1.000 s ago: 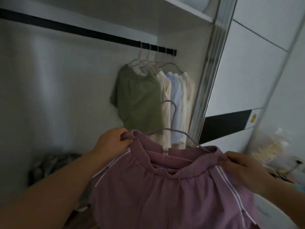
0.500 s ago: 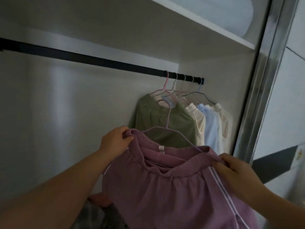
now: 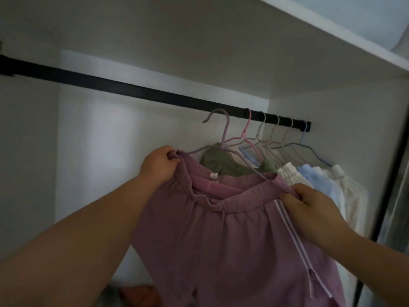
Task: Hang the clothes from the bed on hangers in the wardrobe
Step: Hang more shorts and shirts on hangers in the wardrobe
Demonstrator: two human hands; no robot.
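Head view: hanging step, left hand [image 3: 158, 166] and right hand [image 3: 309, 203] pinching waistband ends of purple trousers [image 3: 221, 240] on hanger [image 3: 223, 138] between them, hook just below rail [image 3: 132, 89]; next, lifting hook over rail.

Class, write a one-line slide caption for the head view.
Both hands lift mauve shorts on a hanger toward the wardrobe rail.
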